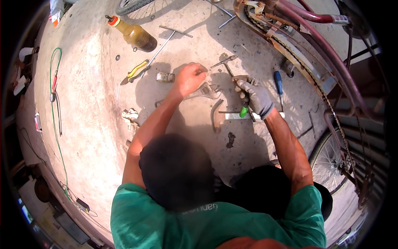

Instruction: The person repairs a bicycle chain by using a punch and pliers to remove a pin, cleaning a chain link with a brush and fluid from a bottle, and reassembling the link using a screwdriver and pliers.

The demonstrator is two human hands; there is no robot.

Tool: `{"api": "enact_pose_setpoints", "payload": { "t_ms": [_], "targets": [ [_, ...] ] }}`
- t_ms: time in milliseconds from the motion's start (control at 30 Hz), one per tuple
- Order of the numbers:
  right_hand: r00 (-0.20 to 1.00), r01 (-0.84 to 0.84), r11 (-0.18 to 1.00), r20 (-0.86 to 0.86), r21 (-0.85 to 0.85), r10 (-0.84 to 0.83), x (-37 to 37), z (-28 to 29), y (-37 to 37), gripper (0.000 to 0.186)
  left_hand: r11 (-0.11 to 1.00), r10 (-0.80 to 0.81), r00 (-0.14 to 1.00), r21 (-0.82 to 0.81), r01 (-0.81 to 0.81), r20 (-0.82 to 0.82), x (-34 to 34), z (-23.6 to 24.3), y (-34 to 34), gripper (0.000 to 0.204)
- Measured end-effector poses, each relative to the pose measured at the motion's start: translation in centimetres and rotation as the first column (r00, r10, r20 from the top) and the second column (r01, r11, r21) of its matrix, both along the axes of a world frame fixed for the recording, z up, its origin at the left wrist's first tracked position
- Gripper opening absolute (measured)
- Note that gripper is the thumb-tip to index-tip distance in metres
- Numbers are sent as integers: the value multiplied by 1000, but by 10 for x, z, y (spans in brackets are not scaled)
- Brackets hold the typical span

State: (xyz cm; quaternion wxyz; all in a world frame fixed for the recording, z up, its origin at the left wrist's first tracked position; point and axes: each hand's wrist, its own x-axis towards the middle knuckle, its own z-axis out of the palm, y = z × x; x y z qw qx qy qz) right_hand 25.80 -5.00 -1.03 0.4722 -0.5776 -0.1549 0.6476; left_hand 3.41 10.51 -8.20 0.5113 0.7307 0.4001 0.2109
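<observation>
My bare left hand (190, 79) hovers over the concrete with its fingers curled together; whatever they may hold is hidden. Just below it lies an adjustable wrench (206, 91), its handle partly behind my forearm. A small glass jar (166, 77) is beside the wrist. My right hand (253, 94), in a grey glove, is closed around a T-shaped metal tool (229, 68) with a slim crosspiece pointing away from me. Under that hand show a green handle (243, 112) and a pale flat bar (232, 116). A curved dark strip (216, 116) lies nearby.
A purple-red bicycle frame (323, 45) with its chain stands along the right. A blue screwdriver (278, 83) lies near it. Farther left are yellow-handled pliers (137, 72), a T-handle wrench (166, 46), an oil-coloured bottle (139, 37), a crumpled rag (130, 116) and a green cable (57, 120).
</observation>
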Motion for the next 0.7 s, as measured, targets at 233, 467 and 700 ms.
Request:
{"api": "enact_pose_setpoints", "payload": {
  "t_ms": [233, 467, 700],
  "targets": [
    [993, -26, 997, 110, -78, 34, -8, -4, -3, 25, 935, -86, 936, 296, 194, -342, 18, -23, -12, 14],
    [992, -22, 998, 124, -52, 28, -13, 0, -2, 26, 907, -130, 932, 339, 249, -338, 27, -26, -9, 13],
    [986, -61, 997, 160, 39, 54, -9, -4, -3, 27, 954, -22, 989, -293, 64, 144, 23, 17, -29, 16]
  ]
}}
